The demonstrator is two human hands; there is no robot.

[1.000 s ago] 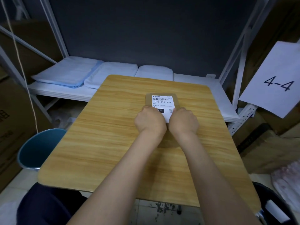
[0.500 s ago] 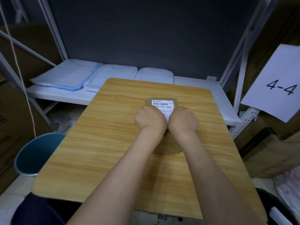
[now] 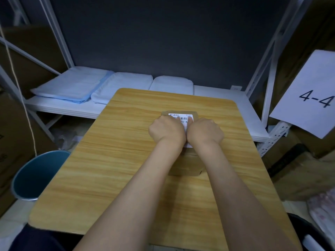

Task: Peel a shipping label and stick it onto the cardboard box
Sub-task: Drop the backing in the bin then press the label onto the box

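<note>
A small brown cardboard box [image 3: 188, 165] stands on the wooden table [image 3: 117, 160], right of the middle. A white shipping label [image 3: 178, 117] with a barcode lies flat on the box's top. My left hand [image 3: 165, 130] and my right hand [image 3: 204, 132] rest side by side on the label, knuckles up and fingers curled down, pressing on it. Only the label's far strip and a sliver between my wrists show; the hands hide the rest. Neither hand holds anything.
Behind the table a white metal shelf [image 3: 217, 95] carries folded pale blue packets [image 3: 72, 86]. A blue bin [image 3: 36, 174] stands on the floor at the left. A paper sign "4-4" [image 3: 311, 98] hangs at the right, above cardboard boxes [image 3: 299, 174]. A black bin [image 3: 308, 230] sits at the bottom right.
Both hands have slid away from me across the label toward the box's far edge, covering more of the print. The box has stayed in place.
</note>
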